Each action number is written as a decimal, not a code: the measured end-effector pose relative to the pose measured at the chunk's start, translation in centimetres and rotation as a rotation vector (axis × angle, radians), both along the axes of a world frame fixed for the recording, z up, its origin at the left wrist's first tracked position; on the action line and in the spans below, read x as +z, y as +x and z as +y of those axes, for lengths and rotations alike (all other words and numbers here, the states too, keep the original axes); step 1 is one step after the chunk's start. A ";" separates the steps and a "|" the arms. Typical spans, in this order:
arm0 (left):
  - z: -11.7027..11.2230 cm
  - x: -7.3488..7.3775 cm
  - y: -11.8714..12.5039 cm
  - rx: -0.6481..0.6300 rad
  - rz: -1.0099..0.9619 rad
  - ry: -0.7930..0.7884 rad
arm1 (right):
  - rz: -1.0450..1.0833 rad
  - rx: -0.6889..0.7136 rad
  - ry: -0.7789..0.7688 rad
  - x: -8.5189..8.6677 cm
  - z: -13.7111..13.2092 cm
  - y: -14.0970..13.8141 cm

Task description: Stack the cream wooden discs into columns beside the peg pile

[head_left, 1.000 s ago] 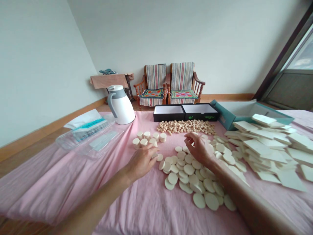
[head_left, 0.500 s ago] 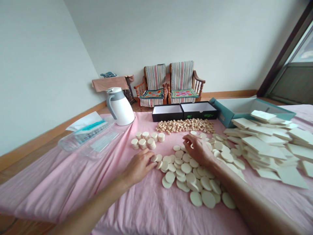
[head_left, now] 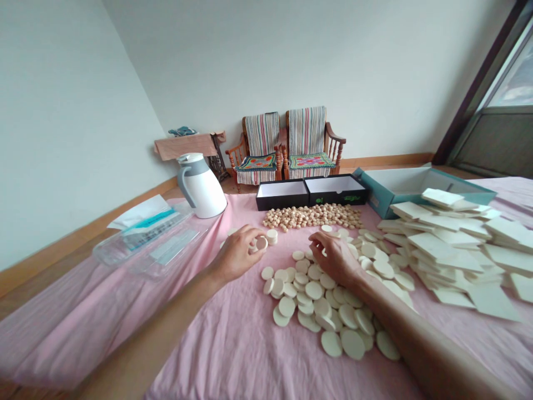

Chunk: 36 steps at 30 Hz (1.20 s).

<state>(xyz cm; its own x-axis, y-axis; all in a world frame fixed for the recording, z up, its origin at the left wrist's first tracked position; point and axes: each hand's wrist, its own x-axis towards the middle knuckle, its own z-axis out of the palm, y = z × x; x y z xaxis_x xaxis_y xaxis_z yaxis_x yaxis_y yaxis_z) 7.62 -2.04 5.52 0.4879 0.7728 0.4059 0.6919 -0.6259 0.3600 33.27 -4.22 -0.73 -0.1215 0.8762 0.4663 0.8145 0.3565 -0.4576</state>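
My left hand is raised a little over the pink cloth, fingers pinched round a small cream round disc, right over the short stacks of discs that it mostly hides. My right hand rests on the far edge of the spread pile of flat cream discs, fingers curled with the tips together on a disc. Beyond both hands lies a heap of small tan beads.
A white jug and a clear plastic box stand at the left. Two black open boxes and a teal box lie behind. Cream square tiles are heaped at the right. Two wooden chairs stand by the wall.
My left hand lifted off the near edge of the disc pile with a disc and moved forward over the short stacks. My right hand stayed almost still.
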 end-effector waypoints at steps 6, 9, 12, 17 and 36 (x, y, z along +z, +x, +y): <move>5.4 0.4 2.1 0.036 0.141 0.057 | 0.008 -0.016 -0.016 -0.1 0.1 0.0; 6.2 0.1 2.6 0.048 0.208 0.024 | 0.018 -0.013 -0.023 0.0 0.0 0.0; 6.4 0.0 2.9 0.028 0.239 0.001 | 0.022 -0.008 -0.027 0.1 -0.1 -0.1; 6.3 -0.1 3.1 0.027 0.227 -0.022 | 0.012 0.003 -0.027 0.1 0.0 0.0; 1.5 -3.0 6.5 -0.366 0.153 -0.142 | 0.009 -0.120 0.011 0.0 0.4 1.2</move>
